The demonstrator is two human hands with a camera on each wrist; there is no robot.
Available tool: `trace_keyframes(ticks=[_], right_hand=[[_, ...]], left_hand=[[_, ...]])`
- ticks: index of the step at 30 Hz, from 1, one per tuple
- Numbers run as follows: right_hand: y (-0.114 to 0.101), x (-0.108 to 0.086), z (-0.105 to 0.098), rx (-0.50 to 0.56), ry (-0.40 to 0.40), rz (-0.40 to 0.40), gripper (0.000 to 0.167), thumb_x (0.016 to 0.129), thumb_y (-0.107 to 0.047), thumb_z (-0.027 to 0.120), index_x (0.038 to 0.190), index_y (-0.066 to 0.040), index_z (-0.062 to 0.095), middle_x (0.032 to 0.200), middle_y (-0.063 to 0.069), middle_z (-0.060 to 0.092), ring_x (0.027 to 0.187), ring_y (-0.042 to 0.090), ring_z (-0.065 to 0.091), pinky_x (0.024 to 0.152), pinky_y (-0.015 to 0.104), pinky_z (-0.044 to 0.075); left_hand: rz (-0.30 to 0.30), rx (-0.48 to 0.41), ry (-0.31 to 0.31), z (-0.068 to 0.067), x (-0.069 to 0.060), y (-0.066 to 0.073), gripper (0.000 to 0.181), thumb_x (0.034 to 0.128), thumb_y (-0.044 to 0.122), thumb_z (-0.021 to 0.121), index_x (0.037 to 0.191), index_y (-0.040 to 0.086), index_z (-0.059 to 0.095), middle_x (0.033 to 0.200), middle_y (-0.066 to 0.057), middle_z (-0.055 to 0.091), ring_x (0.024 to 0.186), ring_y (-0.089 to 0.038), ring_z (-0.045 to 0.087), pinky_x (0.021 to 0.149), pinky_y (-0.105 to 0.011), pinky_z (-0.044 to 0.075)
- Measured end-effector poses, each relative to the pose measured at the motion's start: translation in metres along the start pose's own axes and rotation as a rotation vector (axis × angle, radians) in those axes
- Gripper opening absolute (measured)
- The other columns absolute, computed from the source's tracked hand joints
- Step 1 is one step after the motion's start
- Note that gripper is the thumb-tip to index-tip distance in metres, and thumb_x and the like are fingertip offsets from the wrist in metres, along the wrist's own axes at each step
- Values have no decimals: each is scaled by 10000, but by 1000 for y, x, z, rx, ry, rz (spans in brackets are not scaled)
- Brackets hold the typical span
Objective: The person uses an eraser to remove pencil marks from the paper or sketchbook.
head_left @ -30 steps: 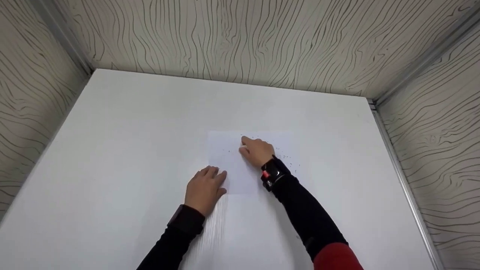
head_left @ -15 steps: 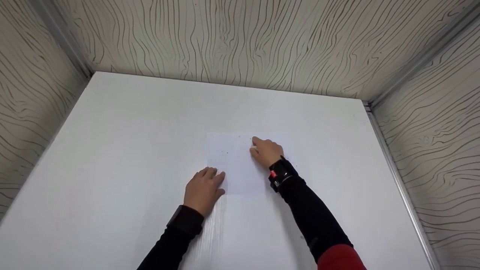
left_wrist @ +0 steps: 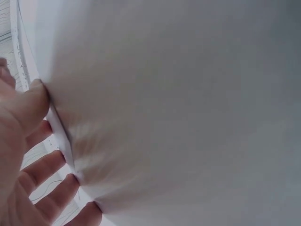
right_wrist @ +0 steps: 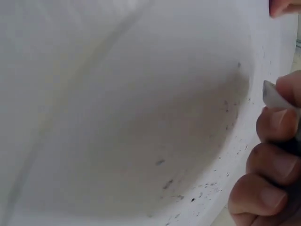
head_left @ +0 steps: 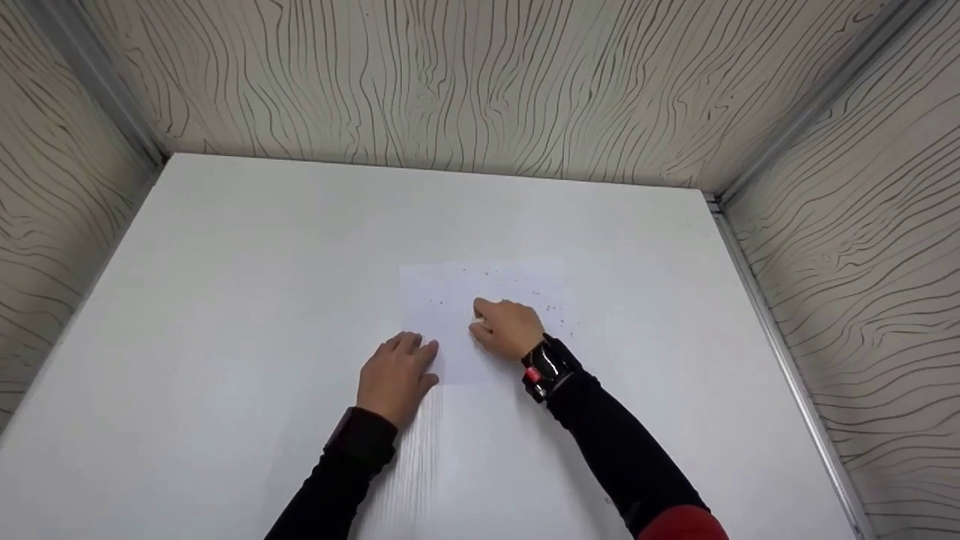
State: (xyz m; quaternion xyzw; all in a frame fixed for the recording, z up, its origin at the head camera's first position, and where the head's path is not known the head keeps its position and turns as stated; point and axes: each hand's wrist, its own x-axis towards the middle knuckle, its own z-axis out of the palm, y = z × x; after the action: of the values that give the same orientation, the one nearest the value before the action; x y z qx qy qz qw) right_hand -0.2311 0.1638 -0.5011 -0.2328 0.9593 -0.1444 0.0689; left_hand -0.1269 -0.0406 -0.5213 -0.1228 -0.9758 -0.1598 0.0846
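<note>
A sheet of white paper (head_left: 461, 349) lies flat on the white table. Spread over its lower left corner, my left hand (head_left: 394, 379) rests with fingers fairly straight, the fingertips touching the surface in the left wrist view. Between thumb and forefinger, my right hand (head_left: 508, 328) pinches a small white eraser (right_wrist: 276, 97) over the middle of the sheet. Its end looks greyish in the right wrist view, and the rest of it is hidden in the curled fingers. Dark crumbs (head_left: 551, 307) are scattered on the upper and right parts of the paper.
The white table (head_left: 285, 225) extends around the paper on all sides. Walls with a wood-grain pattern (head_left: 420, 82) stand behind it and at both sides. A metal rail (head_left: 787, 375) runs along the right edge.
My right hand moved right along the paper's upper part, then back left and nearer to me, still pinching the eraser. Crumbs at the right show again. The left hand kept its place on the paper.
</note>
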Motion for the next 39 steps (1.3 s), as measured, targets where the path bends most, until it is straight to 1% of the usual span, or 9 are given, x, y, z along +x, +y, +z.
trace_keyframes(ticks=[4, 9, 12, 14, 19, 25, 28, 32, 39], right_hand=[[16, -13, -3, -7, -4, 106, 140, 922, -265, 600, 879, -135, 574, 652, -9, 516, 596, 153, 466, 529, 291, 360], [41, -24, -14, 44, 19, 185, 187, 937, -326, 584, 896, -143, 583, 672, 1, 541, 629, 173, 496, 556, 305, 383], [52, -29, -22, 77, 64, 227, 206, 946, -356, 577, 905, -155, 592, 648, -8, 509, 619, 166, 477, 541, 284, 354], [59, -33, -28, 101, 116, 244, 207, 946, -366, 589, 902, -164, 611, 663, -21, 519, 629, 154, 475, 545, 266, 341], [78, -45, -44, 149, 210, 281, 240, 946, -382, 610, 944, -158, 696, 843, 23, 636, 741, 175, 540, 626, 279, 401], [119, -67, -55, 208, 228, 410, 311, 960, -380, 589, 954, -92, 705, 864, 69, 680, 745, 200, 568, 650, 282, 409], [140, -83, -54, 246, 219, 516, 328, 972, -381, 568, 957, -77, 691, 850, 82, 696, 730, 204, 605, 636, 276, 424], [160, -104, -50, 258, 197, 626, 349, 982, -389, 541, 986, -68, 678, 898, 107, 694, 780, 231, 622, 650, 290, 434], [170, -124, -48, 226, 206, 679, 411, 976, -444, 530, 1022, -60, 671, 977, 138, 679, 832, 274, 608, 681, 330, 443]], left_hand=[[-7, -10, 4, -2, 0, -1, 454, 814, 282, 781, 1240, 166, 674, 1212, -103, 642, 1174, -315, 597, 935, -441, 540], [-16, -34, 6, -4, 1, -4, 450, 815, 268, 780, 1238, 157, 676, 1218, -117, 644, 1182, -334, 594, 954, -454, 530], [-17, -46, 14, -4, 1, -6, 448, 814, 260, 781, 1237, 155, 677, 1221, -120, 643, 1179, -336, 595, 954, -457, 527], [-18, -49, 20, -4, 1, -6, 445, 813, 255, 783, 1234, 155, 679, 1218, -119, 644, 1176, -336, 596, 951, -459, 528], [-31, -43, -3, -4, 1, -5, 450, 827, 263, 772, 1253, 162, 667, 1240, -116, 636, 1203, -335, 584, 975, -463, 519], [-56, -53, -40, -6, 0, -3, 452, 846, 261, 756, 1275, 162, 652, 1273, -120, 624, 1242, -330, 561, 1010, -471, 498], [-56, -63, -48, -7, -1, -2, 452, 846, 256, 755, 1275, 157, 652, 1271, -121, 622, 1241, -335, 559, 1011, -474, 496], [-43, -62, -51, -8, -2, 0, 449, 839, 256, 761, 1264, 152, 658, 1255, -122, 626, 1225, -338, 569, 993, -475, 507], [-57, -92, -79, -6, -2, 3, 442, 846, 265, 755, 1268, 176, 661, 1268, -106, 618, 1233, -331, 566, 979, -473, 517]])
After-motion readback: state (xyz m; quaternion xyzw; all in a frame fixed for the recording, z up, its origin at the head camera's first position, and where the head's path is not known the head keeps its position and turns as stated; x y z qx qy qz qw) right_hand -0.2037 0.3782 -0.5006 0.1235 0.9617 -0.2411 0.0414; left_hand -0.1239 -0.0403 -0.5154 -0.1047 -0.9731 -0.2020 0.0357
